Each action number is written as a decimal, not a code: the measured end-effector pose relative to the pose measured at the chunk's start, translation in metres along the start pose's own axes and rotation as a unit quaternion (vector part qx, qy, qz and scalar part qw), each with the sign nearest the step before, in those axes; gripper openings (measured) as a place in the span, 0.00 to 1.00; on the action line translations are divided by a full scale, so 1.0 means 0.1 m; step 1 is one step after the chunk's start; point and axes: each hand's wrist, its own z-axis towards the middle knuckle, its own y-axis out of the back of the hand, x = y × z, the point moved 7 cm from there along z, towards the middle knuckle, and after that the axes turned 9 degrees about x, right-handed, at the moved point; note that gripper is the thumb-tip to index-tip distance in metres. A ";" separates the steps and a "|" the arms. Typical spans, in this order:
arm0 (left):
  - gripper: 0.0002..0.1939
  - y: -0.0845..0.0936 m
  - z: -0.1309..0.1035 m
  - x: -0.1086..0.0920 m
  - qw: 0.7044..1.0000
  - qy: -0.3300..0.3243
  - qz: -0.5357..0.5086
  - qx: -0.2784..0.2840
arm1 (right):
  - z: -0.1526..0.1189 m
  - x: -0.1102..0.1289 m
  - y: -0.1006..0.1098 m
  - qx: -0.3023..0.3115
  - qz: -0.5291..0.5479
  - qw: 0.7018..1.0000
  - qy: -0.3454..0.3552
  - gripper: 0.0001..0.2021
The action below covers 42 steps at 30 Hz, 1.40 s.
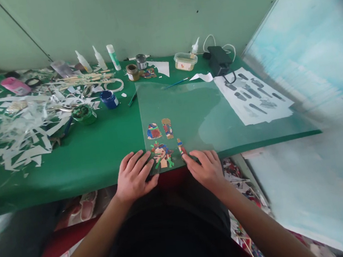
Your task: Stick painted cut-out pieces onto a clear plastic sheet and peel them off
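Note:
My left hand (136, 174) lies open on the table's front edge, fingers spread, beside a colourful paper cutout shaped like a head (162, 153). My right hand (205, 169) rests at the same edge with fingers apart. Its index fingertip touches a narrow multicoloured paper piece (180, 145); the thumb is mostly hidden. Above the head-shaped cutout are a wider patterned cutout (153, 131) and an upright rectangular one (167, 128). All of these lie on a clear sheet (188, 114) over the green tabletop.
White paper strips (28, 129) heap at the left, near a blue paint jar (109, 99) and green paint jar (84, 115). Farther back stand a glue stick (113, 57) and a plastic tub (185, 62). A black adapter (220, 60) adjoins printed sheets (252, 97) at right.

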 end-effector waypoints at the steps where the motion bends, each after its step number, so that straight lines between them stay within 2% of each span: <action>1: 0.20 0.00 0.00 0.00 1.000 0.000 0.000 0.000 | 0.01 0.01 0.00 0.002 -0.002 1.000 0.003 0.12; 6: 0.20 0.00 -0.01 0.00 1.000 0.002 0.008 0.000 | 0.03 -0.02 0.00 0.019 0.025 0.999 0.012 0.09; 11: 0.19 0.01 0.00 0.00 1.000 0.000 0.010 -0.012 | 0.04 -0.10 -0.01 0.057 0.005 0.998 -0.016 0.25; 19: 0.19 0.03 0.03 -0.03 1.000 -0.008 0.023 -0.019 | 0.26 -0.03 -0.06 0.120 -0.026 0.991 -0.060 0.33; 25: 0.18 0.03 0.02 -0.03 0.999 -0.008 0.026 -0.019 | 0.45 -0.03 -0.08 0.129 -0.025 0.988 -0.081 0.34; 36: 0.18 0.04 0.03 -0.03 1.000 -0.002 0.023 -0.021 | 0.56 -0.06 -0.12 0.147 -0.002 0.982 -0.114 0.33; 42: 0.17 0.04 0.03 -0.04 0.999 0.005 0.026 -0.018 | 0.49 -0.01 -0.06 0.151 -0.018 0.986 -0.074 0.31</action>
